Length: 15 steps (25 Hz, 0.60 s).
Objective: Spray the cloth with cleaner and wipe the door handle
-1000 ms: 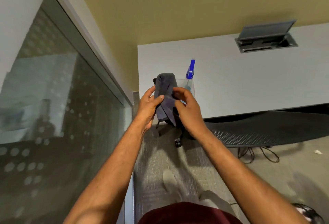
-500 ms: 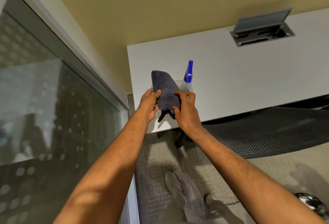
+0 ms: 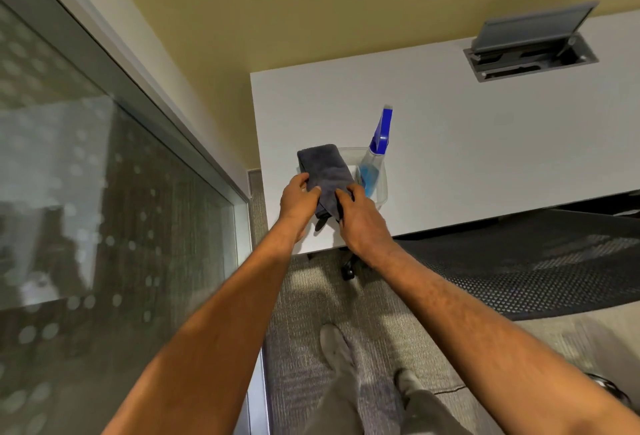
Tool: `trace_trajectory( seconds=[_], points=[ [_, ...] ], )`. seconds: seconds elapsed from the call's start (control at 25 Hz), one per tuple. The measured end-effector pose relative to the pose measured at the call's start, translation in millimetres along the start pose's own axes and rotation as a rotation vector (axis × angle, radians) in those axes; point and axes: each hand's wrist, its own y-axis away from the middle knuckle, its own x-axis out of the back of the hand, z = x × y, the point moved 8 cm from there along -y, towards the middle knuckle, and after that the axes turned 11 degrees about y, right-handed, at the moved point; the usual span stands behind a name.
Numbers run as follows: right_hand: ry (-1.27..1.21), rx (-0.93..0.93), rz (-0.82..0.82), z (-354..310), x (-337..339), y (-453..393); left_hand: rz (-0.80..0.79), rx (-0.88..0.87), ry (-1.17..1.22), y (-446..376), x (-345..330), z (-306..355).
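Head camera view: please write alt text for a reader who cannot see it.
Both hands, left hand and right hand, hold a folded dark grey cloth over a clear tray on a white desk. A blue-topped spray bottle stands in the tray.

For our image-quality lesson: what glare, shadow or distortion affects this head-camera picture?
Head view: the glass wall carries hazy reflections; wide-angle bending curves the table edge; soft shadows fall under the cloth and both hands; the spray bottle stays sharp.
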Motion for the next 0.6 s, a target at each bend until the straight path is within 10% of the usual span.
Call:
trace_trajectory(
  seconds=[0.6],
  points=[
    [-0.076,-0.068,-0.123,18.6,-6.2,-0.1,-0.256,-0.137,-0.604,47.8,-16.5,-13.8]
  ],
)
